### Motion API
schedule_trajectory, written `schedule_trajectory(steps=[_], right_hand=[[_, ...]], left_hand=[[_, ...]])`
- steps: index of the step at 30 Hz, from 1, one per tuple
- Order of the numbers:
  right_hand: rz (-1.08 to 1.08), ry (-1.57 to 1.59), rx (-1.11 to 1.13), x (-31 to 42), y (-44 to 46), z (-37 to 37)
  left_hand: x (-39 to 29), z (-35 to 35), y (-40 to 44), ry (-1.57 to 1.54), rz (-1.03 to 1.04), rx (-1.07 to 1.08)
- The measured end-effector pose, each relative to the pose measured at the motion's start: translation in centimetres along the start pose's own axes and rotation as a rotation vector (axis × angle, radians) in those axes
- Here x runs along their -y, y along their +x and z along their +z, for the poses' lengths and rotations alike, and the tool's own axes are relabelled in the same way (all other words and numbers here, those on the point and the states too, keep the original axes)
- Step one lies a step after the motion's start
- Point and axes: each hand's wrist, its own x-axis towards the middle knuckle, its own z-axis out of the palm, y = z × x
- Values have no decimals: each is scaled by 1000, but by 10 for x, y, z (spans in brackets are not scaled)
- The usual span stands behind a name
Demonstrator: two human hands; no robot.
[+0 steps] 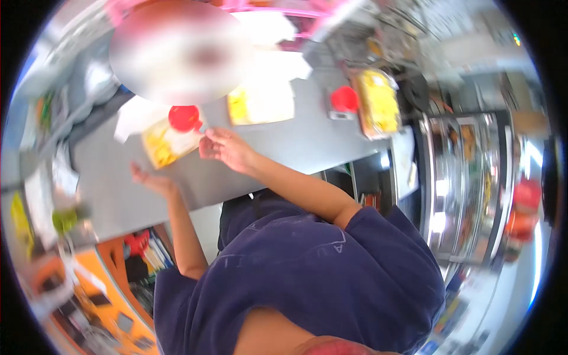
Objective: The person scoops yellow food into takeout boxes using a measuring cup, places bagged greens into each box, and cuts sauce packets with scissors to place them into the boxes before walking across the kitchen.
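Observation:
My right hand [228, 151] is over the grey table, thumb and fingers apart, close to the handle end of a red scoop [184, 118]. No grip on the handle shows. The scoop sits over the upper part of a clear bag [177, 140] with yellow contents. My left hand [152, 180] hovers below the bag's lower left side, fingers stretched out, blurred and holding nothing. To the right of that bag lies a second pale pack [266, 105] with yellow at its left end.
Across the grey table [319, 142] a blurred oval hides part of the view. At the right end stand a red cup [344, 99] on a small scale [341, 115] and a clear-wrapped yellow pack [379, 105]. A glass-fronted cabinet [464, 189] is farther right; orange shelving [109, 290] is lower left.

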Motion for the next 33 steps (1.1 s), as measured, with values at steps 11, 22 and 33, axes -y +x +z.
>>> schedule_trajectory(steps=[11,22,33], right_hand=[[-620,-857,-1130,198,-246,-255],[-28,-2489,-608,247,-292,-392],[800,-3167,-634,210,-233,-421]], left_hand=[[-124,144,-184,-439,326,980],[-66,329,-529,-179,-2135,1567],[-43,352,-571,-749,-1767,1451]])
